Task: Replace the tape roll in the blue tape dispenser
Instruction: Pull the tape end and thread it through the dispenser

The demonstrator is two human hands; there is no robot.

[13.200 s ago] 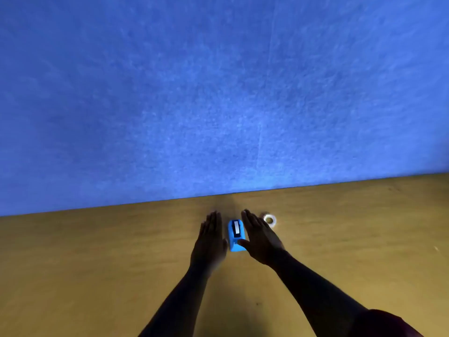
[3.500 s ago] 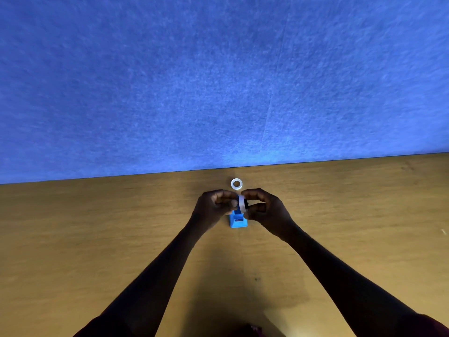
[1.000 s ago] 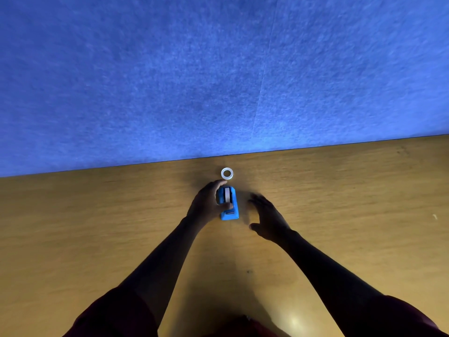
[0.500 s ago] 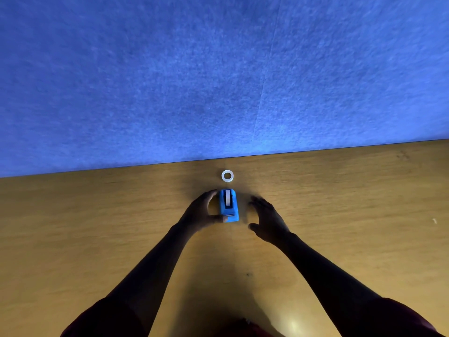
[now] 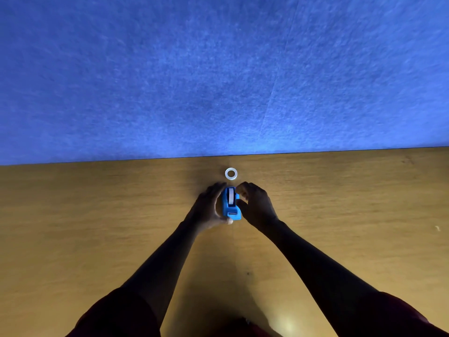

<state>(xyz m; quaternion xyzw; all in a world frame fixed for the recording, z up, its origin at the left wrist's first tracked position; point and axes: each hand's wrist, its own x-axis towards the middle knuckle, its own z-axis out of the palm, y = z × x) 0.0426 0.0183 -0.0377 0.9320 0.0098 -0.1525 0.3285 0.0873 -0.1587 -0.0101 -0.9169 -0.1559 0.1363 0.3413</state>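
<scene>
Since half a second ago my right hand (image 5: pixel 257 205) closed in—both hands clasp the blue tape dispenser (image 5: pixel 231 205) between them, left hand (image 5: pixel 209 207) alongside. Its long axis runs near–far; spare ring (image 5: pixel 230 173) lies just beyond.

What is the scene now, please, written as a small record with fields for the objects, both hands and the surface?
dispenser: small blue plastic tape dispenser, upright on the table
roll inside: white tape roll seated in the dispenser
spare ring: white ring lying flat behind the dispenser, apart from it
left hand: against the dispenser's left side
right hand: curled at its right side
surface: brown wooden table
backdrop: blue felt wall
</scene>
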